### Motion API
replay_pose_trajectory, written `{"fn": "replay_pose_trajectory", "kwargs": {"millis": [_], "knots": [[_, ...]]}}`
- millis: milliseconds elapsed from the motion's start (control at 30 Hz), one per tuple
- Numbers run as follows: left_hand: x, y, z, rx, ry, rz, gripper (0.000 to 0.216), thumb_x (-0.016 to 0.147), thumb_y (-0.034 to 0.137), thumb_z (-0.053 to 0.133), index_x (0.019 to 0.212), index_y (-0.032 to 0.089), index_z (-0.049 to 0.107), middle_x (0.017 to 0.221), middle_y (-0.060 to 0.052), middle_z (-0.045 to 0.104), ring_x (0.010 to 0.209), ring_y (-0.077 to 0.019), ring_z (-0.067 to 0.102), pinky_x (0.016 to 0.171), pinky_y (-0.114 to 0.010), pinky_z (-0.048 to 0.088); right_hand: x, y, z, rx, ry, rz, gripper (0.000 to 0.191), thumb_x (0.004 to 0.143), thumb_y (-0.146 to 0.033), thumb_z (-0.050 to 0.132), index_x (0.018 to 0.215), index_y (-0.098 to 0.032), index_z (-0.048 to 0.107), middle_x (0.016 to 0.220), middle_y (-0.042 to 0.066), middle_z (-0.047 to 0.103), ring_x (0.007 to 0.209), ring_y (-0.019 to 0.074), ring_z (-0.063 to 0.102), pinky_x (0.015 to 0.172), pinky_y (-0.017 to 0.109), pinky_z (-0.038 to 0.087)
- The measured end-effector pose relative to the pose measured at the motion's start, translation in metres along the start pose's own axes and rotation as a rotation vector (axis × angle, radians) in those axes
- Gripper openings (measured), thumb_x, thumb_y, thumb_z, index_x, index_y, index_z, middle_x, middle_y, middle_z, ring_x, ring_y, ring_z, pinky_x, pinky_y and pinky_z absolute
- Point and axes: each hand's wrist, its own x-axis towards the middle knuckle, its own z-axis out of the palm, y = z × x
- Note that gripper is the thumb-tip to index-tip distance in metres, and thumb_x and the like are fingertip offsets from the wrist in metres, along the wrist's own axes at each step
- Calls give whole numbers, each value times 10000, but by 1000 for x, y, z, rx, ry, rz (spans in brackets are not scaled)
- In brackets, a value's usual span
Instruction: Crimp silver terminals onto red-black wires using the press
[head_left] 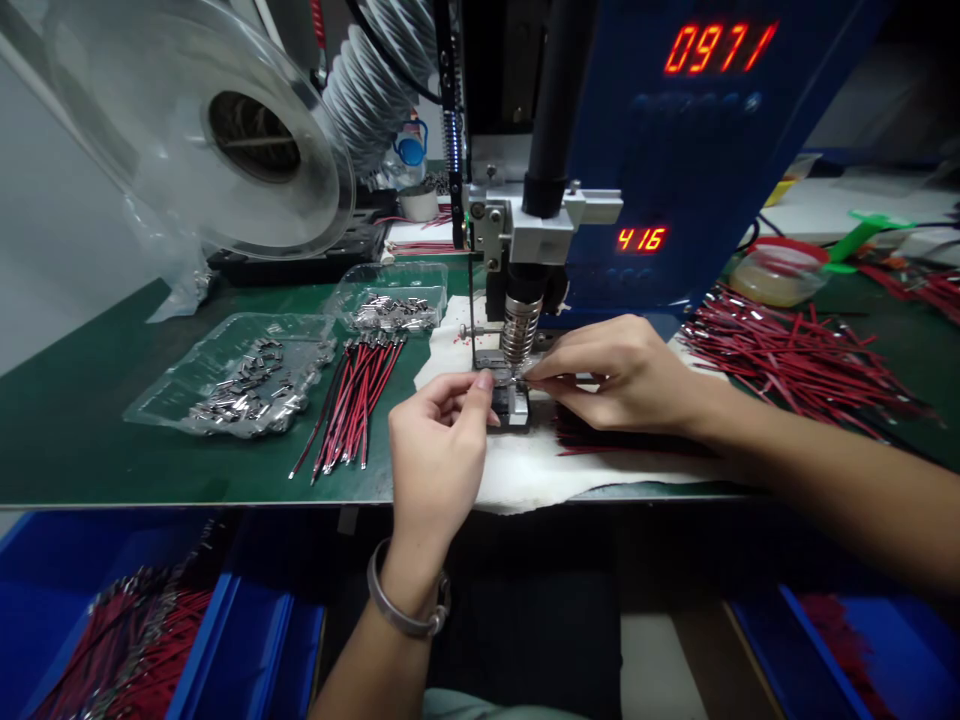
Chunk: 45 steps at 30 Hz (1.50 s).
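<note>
My left hand (439,450) is curled, thumb and forefinger pinched at the small metal fixture (511,405) under the machine's ribbed metal tip (520,330). What it pinches is too small to name. My right hand (619,375) reaches in from the right, its fingers pinched together at the same spot, over a bundle of red and black wires (600,435) lying on the white cloth (525,470). A metal bracelet (401,605) is on my left wrist.
Blue machine (675,150) with red number displays stands behind the fixture. Two clear trays of small metal parts (240,385) (394,305) and a wire bundle (356,400) lie left. A large wire pile (795,365) lies right. Blue bins (150,630) hang below the table edge.
</note>
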Motion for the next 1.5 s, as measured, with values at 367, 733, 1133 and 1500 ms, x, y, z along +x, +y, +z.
{"fn": "replay_pose_trajectory", "kwargs": {"millis": [367, 733, 1133, 1500], "knots": [[0, 0, 0, -30, 9, 12, 215, 802, 342, 645, 777, 131, 679, 548, 3, 565, 461, -69, 450, 456, -182, 357, 2, -1, 1, -28, 84, -38, 135, 806, -131, 588, 821, -130, 723, 717, 58, 710, 601, 132, 631, 555, 235, 465], [0, -2, -1, -48, 19, 64, 241, 805, 362, 645, 849, 140, 725, 500, 17, 499, 456, -64, 397, 438, -181, 313, 1, -1, -1, -58, 134, -7, 135, 830, -168, 593, 829, -150, 727, 750, 51, 726, 624, 133, 648, 579, 240, 485], [-1, -2, 0, -71, 48, 60, 242, 797, 366, 654, 874, 152, 737, 485, 21, 483, 451, -63, 380, 432, -183, 301, 1, -2, -1, -55, 145, -2, 139, 840, -165, 581, 839, -167, 720, 776, 47, 728, 644, 139, 655, 587, 253, 501], [-2, -1, 1, -118, 52, 52, 252, 787, 361, 662, 905, 158, 753, 466, 26, 442, 454, -64, 362, 434, -192, 294, 0, -3, 1, -40, 176, -3, 129, 830, -156, 584, 828, -168, 712, 769, 45, 723, 633, 138, 643, 573, 257, 497]]}}
